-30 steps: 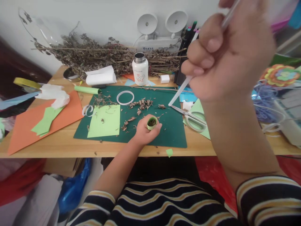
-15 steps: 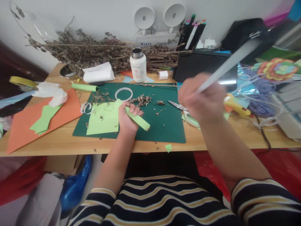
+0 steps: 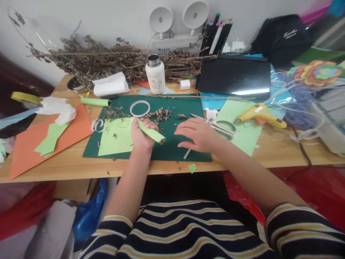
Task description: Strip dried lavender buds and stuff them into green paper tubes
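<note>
My left hand [image 3: 144,135] is wrapped round a rolled green paper tube [image 3: 152,132], whose right end shows dried brown bits inside. My right hand [image 3: 198,135] hovers over or rests on the right side of the green cutting mat [image 3: 172,154], palm down, fingers apart, holding nothing I can see. A thin white strip [image 3: 187,154] sticks out from under it on the mat. Scissors [image 3: 221,128] with white handles lie just beyond that hand, partly covered by it. A flat green sheet [image 3: 118,138] sprinkled with dried bits lies left of my left hand, beside crumbled dried leaves [image 3: 161,114].
A white bottle [image 3: 155,73] stands uncapped behind the mat, before a heap of dried stems [image 3: 88,57]. Right of the scissors, a yellow glue gun [image 3: 261,115] lies on green paper [image 3: 239,108]. A tape ring [image 3: 139,108] and orange sheet [image 3: 24,151] are further left.
My right hand has come down and left to the mat, opening and letting go of the long white strip. The left hand still grips the tube, shifted slightly left.
</note>
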`<state>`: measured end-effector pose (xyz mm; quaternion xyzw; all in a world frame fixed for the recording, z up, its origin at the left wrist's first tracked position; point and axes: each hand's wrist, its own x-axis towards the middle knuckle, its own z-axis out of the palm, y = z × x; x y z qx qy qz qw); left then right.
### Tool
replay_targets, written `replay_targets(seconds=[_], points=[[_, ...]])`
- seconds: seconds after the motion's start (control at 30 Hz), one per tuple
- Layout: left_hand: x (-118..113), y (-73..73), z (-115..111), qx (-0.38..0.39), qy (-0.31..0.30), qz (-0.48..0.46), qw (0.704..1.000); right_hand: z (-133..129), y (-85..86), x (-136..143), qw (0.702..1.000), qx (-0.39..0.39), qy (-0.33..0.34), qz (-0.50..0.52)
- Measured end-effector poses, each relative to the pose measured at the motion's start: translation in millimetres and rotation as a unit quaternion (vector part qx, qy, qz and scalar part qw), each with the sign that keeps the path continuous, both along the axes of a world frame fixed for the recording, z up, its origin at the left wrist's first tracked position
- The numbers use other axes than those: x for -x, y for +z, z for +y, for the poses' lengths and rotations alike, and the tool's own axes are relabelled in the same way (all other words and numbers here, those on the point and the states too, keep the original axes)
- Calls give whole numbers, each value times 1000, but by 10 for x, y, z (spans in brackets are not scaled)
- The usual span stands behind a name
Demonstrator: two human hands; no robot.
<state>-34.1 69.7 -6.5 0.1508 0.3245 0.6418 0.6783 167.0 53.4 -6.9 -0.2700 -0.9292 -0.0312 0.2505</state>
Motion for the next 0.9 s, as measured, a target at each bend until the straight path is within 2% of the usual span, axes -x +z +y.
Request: replay_targets(seconds=[0.1,0.23,0.43,0.7,0.9], points=[[-7,-16,10,18,15,-34,999,-12,73,263,997,-23,48,53],[-11,-23,13,47,35,-78,995,36,39,464,993,-53,84,67],[-13,-17,16,51,48,-57,996,65,-73,474,990,-88,69,84],[-37,16,-5,78,64,-146,984,45,-103,528,972,-155,45,172],[-22,-1,-5,73,82,-152,982,21,-57,508,963,-138,76,217]])
